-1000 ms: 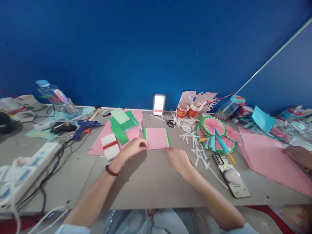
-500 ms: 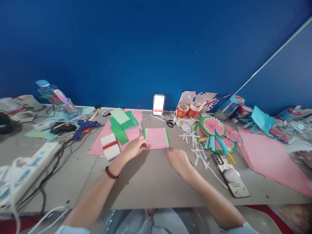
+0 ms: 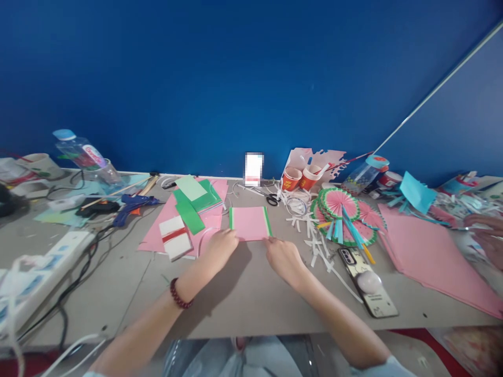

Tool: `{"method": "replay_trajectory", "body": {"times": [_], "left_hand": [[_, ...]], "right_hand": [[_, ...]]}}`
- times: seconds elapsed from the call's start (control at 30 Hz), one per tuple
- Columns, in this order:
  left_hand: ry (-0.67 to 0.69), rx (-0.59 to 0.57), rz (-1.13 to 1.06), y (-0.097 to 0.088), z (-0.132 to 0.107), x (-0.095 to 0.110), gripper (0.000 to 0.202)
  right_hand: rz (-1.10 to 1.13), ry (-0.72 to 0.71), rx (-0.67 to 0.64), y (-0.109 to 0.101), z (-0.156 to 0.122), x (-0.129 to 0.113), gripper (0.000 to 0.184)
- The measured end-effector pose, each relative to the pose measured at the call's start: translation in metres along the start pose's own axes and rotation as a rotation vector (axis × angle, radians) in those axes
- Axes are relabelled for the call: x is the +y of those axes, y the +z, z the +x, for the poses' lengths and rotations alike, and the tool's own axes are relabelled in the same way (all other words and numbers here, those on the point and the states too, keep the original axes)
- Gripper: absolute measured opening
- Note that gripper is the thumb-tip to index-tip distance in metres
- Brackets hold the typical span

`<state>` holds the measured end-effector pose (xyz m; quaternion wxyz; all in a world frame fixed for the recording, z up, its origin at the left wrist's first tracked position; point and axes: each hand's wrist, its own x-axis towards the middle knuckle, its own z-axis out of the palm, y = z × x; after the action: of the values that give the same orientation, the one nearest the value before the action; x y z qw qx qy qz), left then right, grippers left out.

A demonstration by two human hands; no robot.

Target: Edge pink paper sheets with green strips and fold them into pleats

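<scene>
A small pink paper sheet (image 3: 250, 223) with green and white strips along its left and right edges lies flat on the table in front of me. Its near left corner is pinched in my left hand (image 3: 223, 250), fingers closed and curled. My right hand (image 3: 283, 256) grips the near right corner, index finger at the edge and the other fingers folded under. A thin pale strip (image 3: 203, 239) curves beside my left hand. Left of that sits a white pack with a red band (image 3: 175, 236), on larger pink sheets near green paper pieces (image 3: 190, 217).
Scissors (image 3: 272, 200), paper cups (image 3: 292, 179) and white strips (image 3: 320, 248) lie beyond and to the right. Further right are watermelon-pattern paper fans (image 3: 340, 209), a phone (image 3: 371, 285) and pink sheets (image 3: 436, 256). A glue gun (image 3: 135, 205) and power strip (image 3: 51, 275) lie left. Another person's hand (image 3: 489, 233) shows at far right.
My left hand has turned knuckles-up at the sheet's near left corner, and a curved pale strip now shows beside it. Another person's hand has moved further into view at right.
</scene>
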<state>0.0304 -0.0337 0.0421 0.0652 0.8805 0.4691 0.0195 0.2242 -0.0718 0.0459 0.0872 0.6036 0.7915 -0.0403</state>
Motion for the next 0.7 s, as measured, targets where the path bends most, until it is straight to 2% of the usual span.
{"method": "replay_trajectory", "body": {"times": [0.1, 0.17, 0.27, 0.37, 0.53, 0.7], "left_hand": [[0.004, -0.066, 0.164, 0.005, -0.006, 0.015, 0.025], [-0.035, -0.076, 0.200, 0.013, -0.012, 0.024, 0.029], [-0.110, 0.050, 0.200, 0.026, -0.021, 0.037, 0.044], [-0.136, 0.101, 0.226, 0.035, -0.026, 0.046, 0.049], [-0.189, 0.168, 0.112, 0.041, -0.025, 0.049, 0.045], [-0.179, 0.177, 0.135, 0.044, -0.028, 0.047, 0.048]], "right_hand": [[0.019, 0.008, 0.007, 0.001, 0.000, 0.000, 0.036], [0.018, 0.009, 0.013, 0.004, 0.001, -0.001, 0.036], [-0.014, -0.011, 0.017, 0.010, 0.002, -0.003, 0.039], [-0.065, -0.028, 0.037, 0.016, 0.001, -0.008, 0.047], [-0.095, -0.015, 0.085, 0.024, -0.003, -0.012, 0.050], [-0.099, 0.015, 0.097, 0.030, -0.007, -0.014, 0.050]]}}
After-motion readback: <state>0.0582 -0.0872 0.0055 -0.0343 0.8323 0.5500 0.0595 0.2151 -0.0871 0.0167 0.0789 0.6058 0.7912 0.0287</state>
